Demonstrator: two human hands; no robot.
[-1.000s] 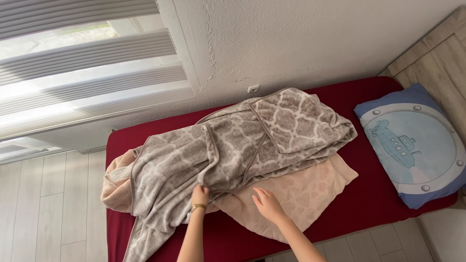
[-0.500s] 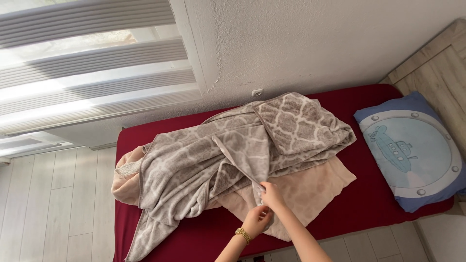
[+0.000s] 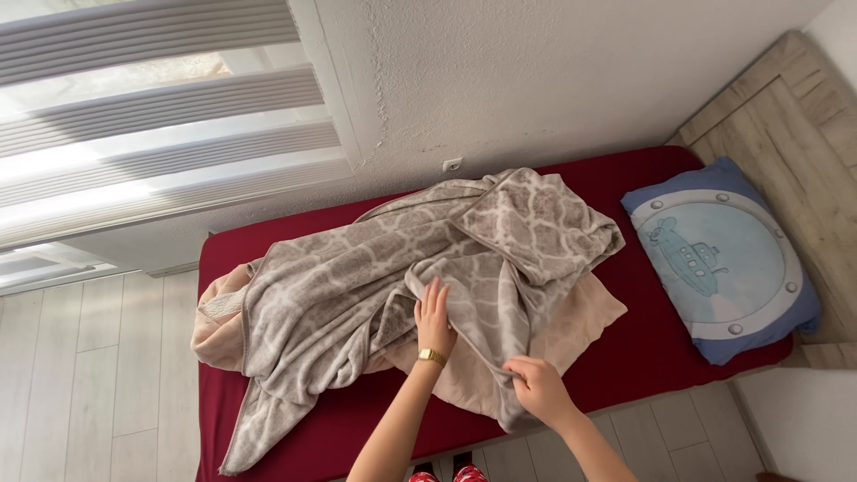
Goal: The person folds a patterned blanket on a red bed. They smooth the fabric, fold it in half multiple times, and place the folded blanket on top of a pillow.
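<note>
We have a grey patterned blanket spread in a loose heap across the red mattress, with its pale pink underside showing along the near edge and at the far left end. Our left hand lies flat on the blanket's middle with the fingers straight and close together, holding nothing, only pressing the cloth down. Our right hand sits near the mattress's front edge with its fingers pinched narrow on a corner fold of the blanket. The risks we see come from how unevenly the fabric lies: one long tail trails toward the mattress's near left corner and looks close to the edge, so a pull from our right hand could drag it off onto the floor. The pinch holds only a thin bit of cloth, which could slip free under the blanket's weight. The bunched folds under our left palm could also get trapped as creases. The blue pillow lies well apart, out of the way.
</note>
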